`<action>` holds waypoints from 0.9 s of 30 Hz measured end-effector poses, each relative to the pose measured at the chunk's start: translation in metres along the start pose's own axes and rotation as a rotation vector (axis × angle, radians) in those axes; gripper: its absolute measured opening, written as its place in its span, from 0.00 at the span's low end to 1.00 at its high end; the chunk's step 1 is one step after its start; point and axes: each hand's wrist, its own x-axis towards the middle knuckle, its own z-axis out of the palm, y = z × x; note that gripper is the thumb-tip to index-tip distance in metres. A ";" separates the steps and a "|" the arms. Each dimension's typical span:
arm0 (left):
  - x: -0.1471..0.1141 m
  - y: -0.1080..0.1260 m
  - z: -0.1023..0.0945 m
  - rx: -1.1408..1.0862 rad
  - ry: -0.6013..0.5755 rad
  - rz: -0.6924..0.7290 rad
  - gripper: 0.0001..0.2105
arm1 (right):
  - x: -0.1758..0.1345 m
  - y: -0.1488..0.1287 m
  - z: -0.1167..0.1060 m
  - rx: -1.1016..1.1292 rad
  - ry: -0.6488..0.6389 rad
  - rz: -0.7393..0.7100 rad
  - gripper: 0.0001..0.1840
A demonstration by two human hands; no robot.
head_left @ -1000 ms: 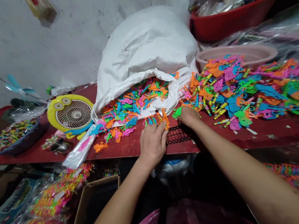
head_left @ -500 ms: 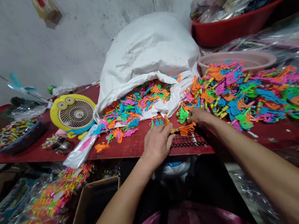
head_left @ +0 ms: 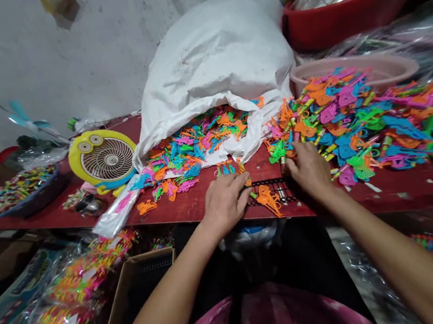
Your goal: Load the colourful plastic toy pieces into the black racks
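Note:
At the table's front edge lies a black plastic grid rack (head_left: 282, 195). My left hand (head_left: 226, 202) is closed over the rack's left end, thumb and index finger near its bars; the other fingertips are hidden. A bright orange plastic toy piece (head_left: 267, 199) with a green-yellow end lies across the rack between my hands. My right hand (head_left: 312, 173) is at the rack's right end, its fingers bent down and closed around something small I cannot make out. Just beyond those fingers is a green plastic piece (head_left: 278, 150). Several small coloured pieces (head_left: 226, 168) stand beyond my left hand.
A white sack (head_left: 215, 52) spills colourful pieces onto the red table (head_left: 191, 207). More are heaped at right (head_left: 350, 108) before a pink basin (head_left: 394, 68). A yellow fan (head_left: 76, 159), metal cup (head_left: 90, 205) and filled blue basin (head_left: 29, 201) stand left. Below is a cardboard box (head_left: 116, 304).
The orange piece has turned and come nearer the front edge, its tip hanging toward me. My right hand has shifted slightly right, its fingers bending down. My left hand stays at the rack's left end.

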 end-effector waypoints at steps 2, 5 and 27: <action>0.000 -0.005 0.000 -0.037 0.019 0.003 0.17 | -0.024 -0.014 -0.010 0.093 -0.091 -0.253 0.17; 0.002 -0.013 0.001 -0.083 0.034 0.016 0.17 | -0.058 -0.033 -0.016 0.119 -0.343 -0.562 0.18; 0.002 -0.025 -0.001 -0.043 0.197 0.031 0.25 | -0.048 0.002 -0.045 0.731 -0.217 0.242 0.22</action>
